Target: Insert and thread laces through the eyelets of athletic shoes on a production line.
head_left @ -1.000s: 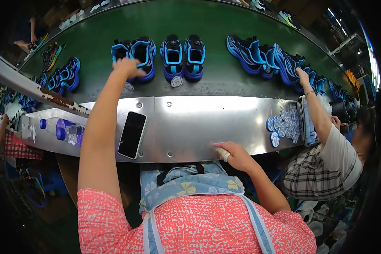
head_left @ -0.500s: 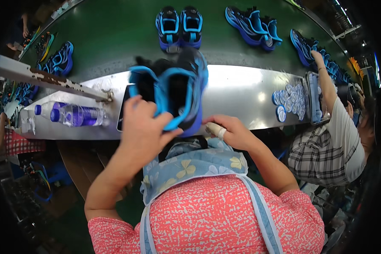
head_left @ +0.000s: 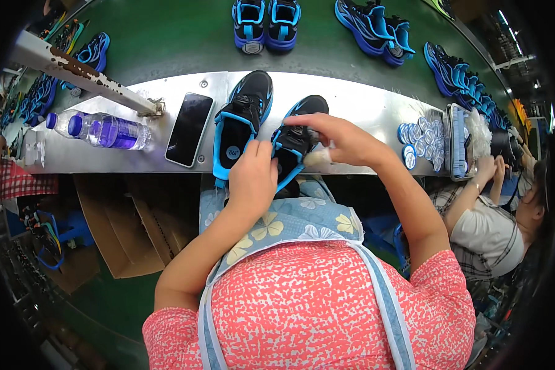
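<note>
Two black sneakers with bright blue trim lie on the metal ledge in front of me, toes pointing away. The left sneaker (head_left: 245, 105) rests flat, a round mark on its insole. The right sneaker (head_left: 311, 106) tilts with its toe to the right. My left hand (head_left: 253, 179) is closed on the right sneaker's collar, between the two shoes. Over that sneaker's tongue and laces, my right hand (head_left: 345, 140) is closed too; its fingertips are partly hidden. A pale wrap (head_left: 317, 158) covers one of its fingers.
Left of the shoes lie a phone (head_left: 190, 129) and bottles of purple liquid (head_left: 114, 132). Round stickers (head_left: 422, 142) are piled at right beside a blue-lined basket (head_left: 457, 142). More sneakers stand on the green belt (head_left: 185, 37). A painted metal bar (head_left: 83, 71) juts in; a co-worker (head_left: 493, 216) sits at right.
The sneakers, held up together before, are down on the ledge and apart. My right hand has moved up onto the right one. The phone is uncovered. The co-worker's arm has drawn back.
</note>
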A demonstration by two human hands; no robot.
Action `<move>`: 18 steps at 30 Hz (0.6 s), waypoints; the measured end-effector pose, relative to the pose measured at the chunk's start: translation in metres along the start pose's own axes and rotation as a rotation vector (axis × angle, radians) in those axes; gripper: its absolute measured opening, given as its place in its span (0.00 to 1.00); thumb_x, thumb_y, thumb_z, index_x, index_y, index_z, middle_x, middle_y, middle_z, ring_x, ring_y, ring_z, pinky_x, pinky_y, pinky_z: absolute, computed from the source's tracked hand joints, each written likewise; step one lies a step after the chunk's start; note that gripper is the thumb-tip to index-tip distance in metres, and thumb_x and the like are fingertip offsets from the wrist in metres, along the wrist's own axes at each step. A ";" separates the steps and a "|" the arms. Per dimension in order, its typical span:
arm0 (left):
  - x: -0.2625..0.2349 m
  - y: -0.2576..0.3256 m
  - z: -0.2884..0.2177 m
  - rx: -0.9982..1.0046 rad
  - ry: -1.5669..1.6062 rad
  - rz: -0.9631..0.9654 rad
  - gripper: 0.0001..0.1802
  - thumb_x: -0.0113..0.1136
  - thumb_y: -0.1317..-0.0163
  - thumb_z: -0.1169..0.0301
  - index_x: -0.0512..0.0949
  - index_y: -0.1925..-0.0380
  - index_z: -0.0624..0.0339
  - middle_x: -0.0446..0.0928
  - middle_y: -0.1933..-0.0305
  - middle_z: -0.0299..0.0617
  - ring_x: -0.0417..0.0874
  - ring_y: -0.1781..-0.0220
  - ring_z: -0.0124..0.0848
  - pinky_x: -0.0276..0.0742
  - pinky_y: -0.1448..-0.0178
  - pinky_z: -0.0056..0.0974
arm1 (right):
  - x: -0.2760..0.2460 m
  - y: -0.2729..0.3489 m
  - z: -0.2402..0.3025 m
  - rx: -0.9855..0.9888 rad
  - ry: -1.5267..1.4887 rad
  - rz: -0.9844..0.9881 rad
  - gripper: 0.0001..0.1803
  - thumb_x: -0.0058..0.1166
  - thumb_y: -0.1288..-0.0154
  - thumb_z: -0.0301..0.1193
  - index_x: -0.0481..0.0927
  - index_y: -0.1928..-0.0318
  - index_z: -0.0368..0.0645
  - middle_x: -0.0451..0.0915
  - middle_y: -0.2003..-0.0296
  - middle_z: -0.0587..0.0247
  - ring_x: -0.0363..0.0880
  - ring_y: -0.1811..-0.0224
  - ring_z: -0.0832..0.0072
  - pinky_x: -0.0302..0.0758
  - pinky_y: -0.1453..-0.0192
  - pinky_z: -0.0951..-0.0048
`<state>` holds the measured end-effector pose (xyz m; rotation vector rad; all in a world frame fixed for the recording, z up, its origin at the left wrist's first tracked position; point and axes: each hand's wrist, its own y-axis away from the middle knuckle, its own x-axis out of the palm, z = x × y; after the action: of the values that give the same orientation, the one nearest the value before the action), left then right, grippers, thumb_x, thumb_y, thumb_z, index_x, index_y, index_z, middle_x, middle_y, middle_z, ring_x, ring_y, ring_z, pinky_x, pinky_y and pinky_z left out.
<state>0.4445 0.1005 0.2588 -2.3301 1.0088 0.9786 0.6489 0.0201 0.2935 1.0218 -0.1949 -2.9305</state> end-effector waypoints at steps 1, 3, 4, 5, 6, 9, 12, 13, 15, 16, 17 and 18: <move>0.004 -0.002 -0.001 0.046 0.031 -0.044 0.07 0.58 0.45 0.76 0.69 0.71 0.63 0.72 0.68 0.51 0.75 0.66 0.53 0.71 0.65 0.49 | 0.004 -0.009 -0.002 -0.097 0.047 -0.017 0.34 0.66 0.54 0.29 0.72 0.42 0.53 0.78 0.64 0.60 0.78 0.62 0.64 0.73 0.59 0.66; 0.006 -0.006 0.003 0.045 0.060 -0.069 0.07 0.57 0.45 0.77 0.69 0.71 0.63 0.72 0.68 0.51 0.76 0.67 0.53 0.71 0.65 0.49 | 0.004 -0.021 0.006 -0.154 0.096 0.016 0.30 0.65 0.55 0.31 0.73 0.46 0.51 0.78 0.65 0.56 0.78 0.61 0.55 0.73 0.58 0.58; 0.006 -0.007 0.005 0.046 0.072 -0.083 0.06 0.57 0.45 0.77 0.69 0.70 0.63 0.72 0.68 0.51 0.76 0.67 0.53 0.71 0.65 0.49 | 0.008 -0.019 0.005 -0.162 0.183 0.007 0.29 0.65 0.55 0.30 0.73 0.48 0.50 0.77 0.66 0.56 0.78 0.61 0.55 0.73 0.59 0.58; 0.006 -0.008 0.005 0.038 0.058 -0.111 0.06 0.56 0.45 0.78 0.69 0.70 0.63 0.72 0.69 0.50 0.75 0.68 0.52 0.71 0.66 0.48 | 0.015 -0.014 0.004 -0.167 0.270 -0.003 0.27 0.64 0.54 0.29 0.74 0.49 0.50 0.77 0.67 0.56 0.78 0.61 0.55 0.73 0.59 0.58; 0.006 -0.008 0.007 0.018 0.056 -0.124 0.05 0.56 0.45 0.78 0.69 0.71 0.63 0.72 0.69 0.50 0.75 0.68 0.52 0.71 0.66 0.47 | 0.021 -0.011 0.005 -0.171 0.356 -0.008 0.26 0.64 0.54 0.29 0.74 0.51 0.49 0.77 0.68 0.56 0.78 0.61 0.55 0.74 0.59 0.58; 0.010 -0.010 0.010 0.000 0.051 -0.156 0.05 0.56 0.44 0.78 0.69 0.71 0.63 0.72 0.70 0.50 0.75 0.70 0.49 0.70 0.67 0.46 | 0.025 0.016 0.007 -0.131 0.339 -0.053 0.25 0.61 0.55 0.24 0.73 0.51 0.49 0.77 0.69 0.57 0.79 0.65 0.56 0.74 0.62 0.60; 0.013 -0.011 0.010 0.038 0.117 -0.195 0.05 0.57 0.44 0.77 0.70 0.71 0.63 0.71 0.72 0.47 0.75 0.73 0.42 0.70 0.69 0.43 | 0.032 0.018 0.005 -0.121 0.386 -0.144 0.26 0.58 0.55 0.21 0.73 0.52 0.48 0.77 0.68 0.57 0.78 0.64 0.57 0.74 0.62 0.60; 0.012 -0.011 0.008 0.041 0.190 -0.216 0.05 0.58 0.43 0.77 0.71 0.71 0.63 0.72 0.72 0.46 0.74 0.74 0.39 0.70 0.69 0.42 | 0.031 0.012 0.007 -0.125 0.409 -0.164 0.26 0.58 0.56 0.20 0.73 0.52 0.48 0.77 0.68 0.58 0.78 0.64 0.57 0.74 0.62 0.60; 0.004 -0.012 0.009 -0.057 0.361 -0.091 0.06 0.57 0.41 0.73 0.73 0.70 0.64 0.72 0.75 0.42 0.73 0.75 0.32 0.68 0.70 0.38 | 0.028 0.006 0.006 -0.136 0.421 -0.167 0.25 0.57 0.57 0.19 0.73 0.53 0.46 0.76 0.67 0.58 0.78 0.61 0.58 0.74 0.61 0.61; -0.006 -0.013 0.011 -0.161 0.457 0.055 0.09 0.56 0.39 0.69 0.75 0.70 0.65 0.72 0.77 0.40 0.72 0.75 0.29 0.67 0.71 0.35 | 0.028 0.007 0.004 -0.139 0.403 -0.170 0.26 0.57 0.57 0.19 0.73 0.53 0.46 0.76 0.67 0.58 0.78 0.61 0.57 0.74 0.61 0.61; -0.017 -0.015 0.011 -0.266 0.550 0.203 0.14 0.54 0.36 0.64 0.78 0.70 0.66 0.72 0.79 0.37 0.71 0.75 0.26 0.65 0.72 0.32 | 0.028 0.009 0.002 -0.142 0.385 -0.172 0.26 0.57 0.57 0.19 0.72 0.53 0.46 0.76 0.66 0.57 0.78 0.61 0.57 0.74 0.60 0.60; -0.025 -0.018 0.008 -0.369 0.645 0.344 0.18 0.53 0.34 0.60 0.80 0.70 0.67 0.72 0.81 0.35 0.70 0.75 0.23 0.64 0.73 0.29 | 0.027 0.009 0.001 -0.151 0.374 -0.172 0.26 0.58 0.57 0.19 0.72 0.52 0.46 0.76 0.66 0.57 0.77 0.61 0.57 0.74 0.60 0.60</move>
<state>0.4425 0.1286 0.2743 -2.9372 1.6311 0.5496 0.6275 0.0090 0.2789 1.5986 0.1291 -2.7679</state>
